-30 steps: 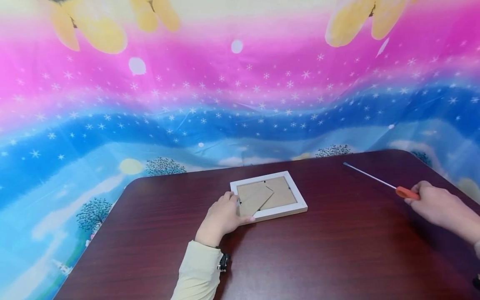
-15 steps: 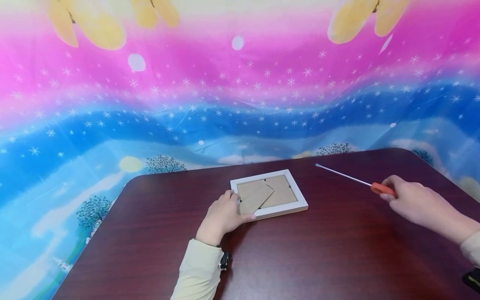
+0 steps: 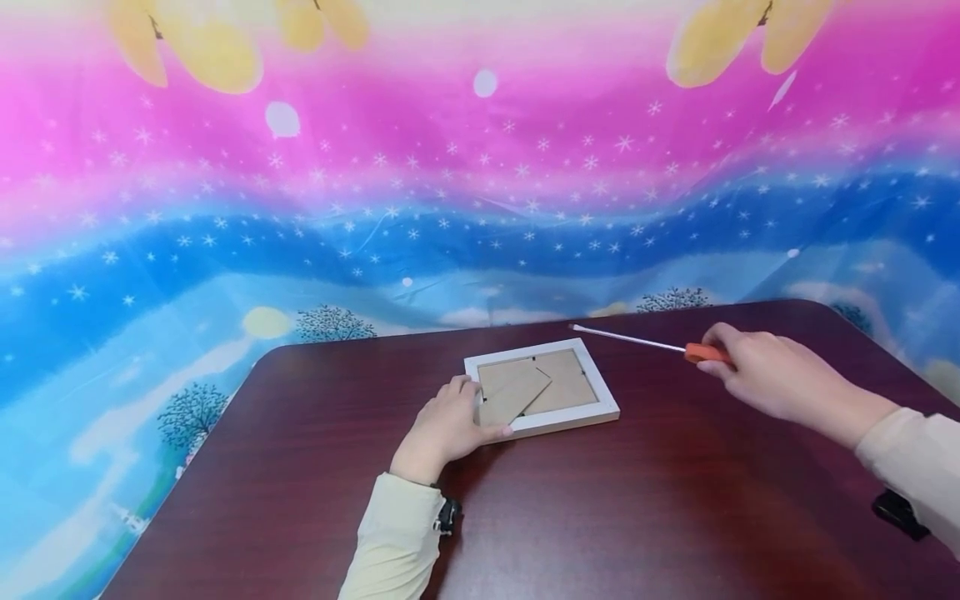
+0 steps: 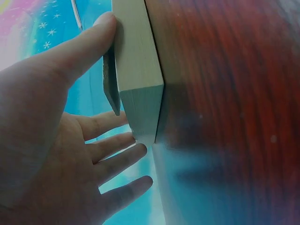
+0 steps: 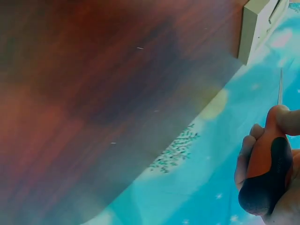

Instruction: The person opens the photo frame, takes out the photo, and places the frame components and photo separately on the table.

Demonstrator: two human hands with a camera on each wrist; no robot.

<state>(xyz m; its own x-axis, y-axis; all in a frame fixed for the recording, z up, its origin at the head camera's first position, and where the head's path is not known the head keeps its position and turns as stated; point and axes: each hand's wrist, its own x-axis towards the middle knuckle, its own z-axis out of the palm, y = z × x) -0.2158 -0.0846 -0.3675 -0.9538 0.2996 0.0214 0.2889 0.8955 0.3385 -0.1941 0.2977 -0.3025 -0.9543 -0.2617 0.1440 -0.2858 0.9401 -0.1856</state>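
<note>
Your left hand (image 3: 438, 425), fingers spread apart, rests at the left end of the picture frame (image 3: 566, 390), presumably to steady it; your right hand (image 3: 787, 379) has its fingers clamped around the screwdriver (image 3: 702, 354), right of the frame. The frame lies back up on the desk (image 3: 600, 517), exposing its stand (image 3: 517, 396) but hiding its front. The screwdriver's height above the frame cannot be judged.

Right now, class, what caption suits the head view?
Left hand touching a picture frame, right hand gripping an orange-handled screwdriver.
</note>
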